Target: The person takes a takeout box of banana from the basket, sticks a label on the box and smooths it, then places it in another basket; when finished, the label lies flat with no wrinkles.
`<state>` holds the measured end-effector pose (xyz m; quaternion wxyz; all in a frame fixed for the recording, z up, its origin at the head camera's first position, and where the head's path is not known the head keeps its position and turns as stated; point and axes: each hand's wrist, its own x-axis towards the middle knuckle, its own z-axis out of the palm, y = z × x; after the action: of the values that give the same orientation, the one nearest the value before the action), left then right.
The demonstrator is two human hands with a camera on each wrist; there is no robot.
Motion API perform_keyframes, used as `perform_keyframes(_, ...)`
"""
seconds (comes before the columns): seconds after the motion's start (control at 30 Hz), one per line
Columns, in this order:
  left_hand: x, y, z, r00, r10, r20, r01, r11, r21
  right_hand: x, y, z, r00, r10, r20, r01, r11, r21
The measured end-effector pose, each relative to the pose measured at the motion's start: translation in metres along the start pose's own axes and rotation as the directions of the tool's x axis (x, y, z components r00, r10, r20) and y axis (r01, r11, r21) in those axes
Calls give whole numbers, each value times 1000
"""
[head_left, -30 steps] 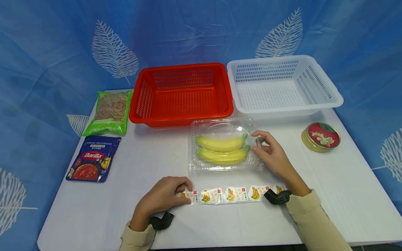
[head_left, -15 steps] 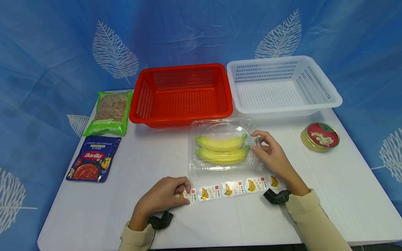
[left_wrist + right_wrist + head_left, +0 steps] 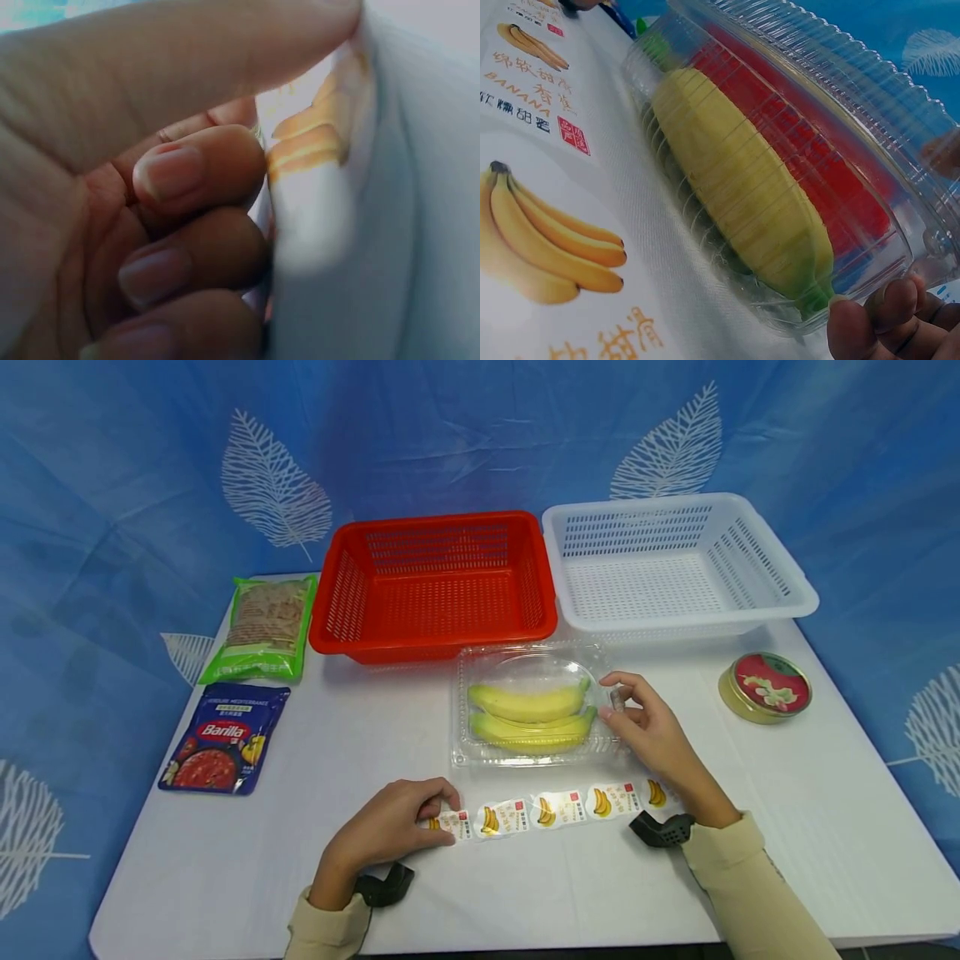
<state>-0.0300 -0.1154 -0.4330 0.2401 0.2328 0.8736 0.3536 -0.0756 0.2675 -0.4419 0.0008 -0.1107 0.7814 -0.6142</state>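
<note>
A strip of round banana stickers (image 3: 555, 809) lies across the front of the table, its right end partly covered by the right wrist and its black wrist camera. My left hand (image 3: 401, 818) pinches its left end between thumb and fingers; in the left wrist view the thumb (image 3: 300, 37) lies over the strip. Behind the strip stands a closed clear plastic clamshell box (image 3: 480, 758) with two yellow bananas (image 3: 534, 702) inside. My right hand (image 3: 654, 731) grips the box's right edge; the right wrist view shows fingertips (image 3: 855, 326) at that corner.
A red basket (image 3: 442, 650) and a white basket (image 3: 690, 620) stand behind the box. At the left lie a green-edged food bag (image 3: 266, 618) and a blue Barilla pouch (image 3: 221, 739). A gold tin with a red lid (image 3: 767, 687) stands at the right.
The right part of the sticker strip has shifted away from the front edge, toward the box, so the strip now slants. Both hands have stayed almost still.
</note>
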Motion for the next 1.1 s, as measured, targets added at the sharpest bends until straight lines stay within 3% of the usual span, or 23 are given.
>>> perform_keyframes(0.17,0,-1,-1,1000,7,-9,-7,1000,-15,0,0,0,1000,-4,-3,4,1000,-10)
perform_keyframes(0.57,-1,-7,-3,992,121,-27,-122,993,-10,0,0,0,1000,6,-3,-6,1000,12)
perform_keyframes(0.83,-2,-11,-3,989,145,-30,-146,987,-59,0,0,0,1000,1,-7,-1,1000,2)
perform_keyframes(0.97,-6,-12,-5,985,175,7,-173,978,-120,0,0,0,1000,-8,-5,8,1000,5)
perform_keyframes(1.1,-10,-12,-9,966,253,57,-233,944,-235,-1,0,0,1000,-4,-6,4,1000,-16)
